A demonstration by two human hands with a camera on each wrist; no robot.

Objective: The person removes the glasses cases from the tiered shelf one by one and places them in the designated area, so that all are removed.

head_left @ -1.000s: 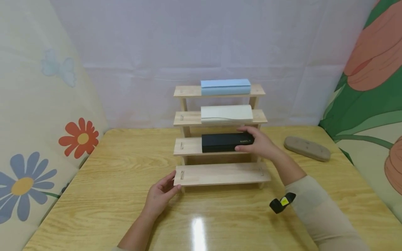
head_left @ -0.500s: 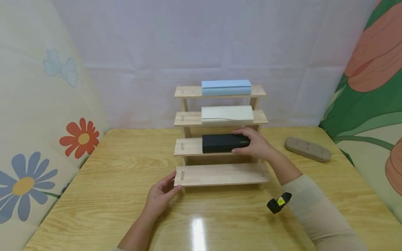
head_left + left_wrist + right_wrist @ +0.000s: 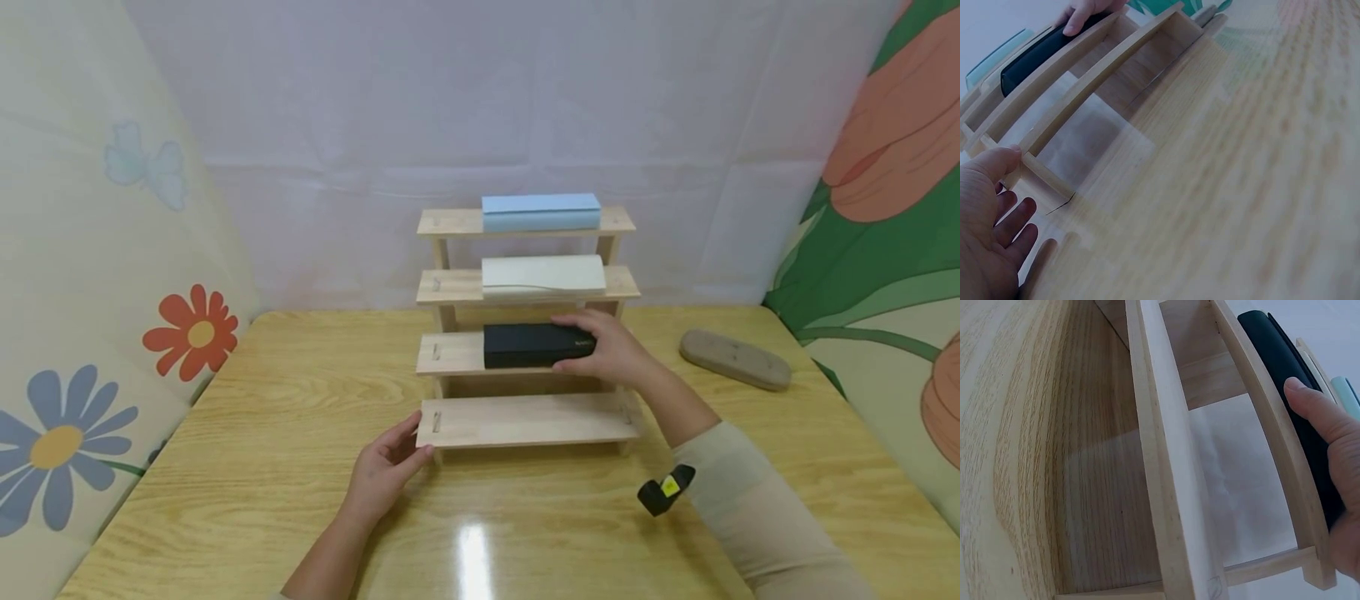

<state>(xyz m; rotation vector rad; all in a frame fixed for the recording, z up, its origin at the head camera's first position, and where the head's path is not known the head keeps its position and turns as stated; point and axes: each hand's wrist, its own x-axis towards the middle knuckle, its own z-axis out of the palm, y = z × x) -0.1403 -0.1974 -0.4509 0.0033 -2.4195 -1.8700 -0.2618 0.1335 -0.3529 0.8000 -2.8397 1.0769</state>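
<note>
A wooden four-step display stand (image 3: 525, 419) stands on the table. My right hand (image 3: 611, 346) grips the right end of a black glasses case (image 3: 517, 346) lying on the second step from the bottom. The thumb is along its front and the fingers reach over its back, as the right wrist view also shows. My left hand (image 3: 386, 471) holds the left corner of the bottom step between thumb and index finger; in the left wrist view its other fingers hang loosely curled. Above the black case, a white glasses case (image 3: 543, 275) and a light blue glasses case (image 3: 540, 212) lie on the higher steps.
A brown glasses case (image 3: 735, 359) lies on the wood-grain table (image 3: 300, 375) to the right of the stand. Behind stands a white cloth backdrop (image 3: 360, 167), with flower-printed panels at both sides. A small black camera (image 3: 663, 492) sits at the right sleeve.
My right hand has shifted slightly left along the black glasses case, covering more of its right end. The left hand stays at the bottom step's corner.
</note>
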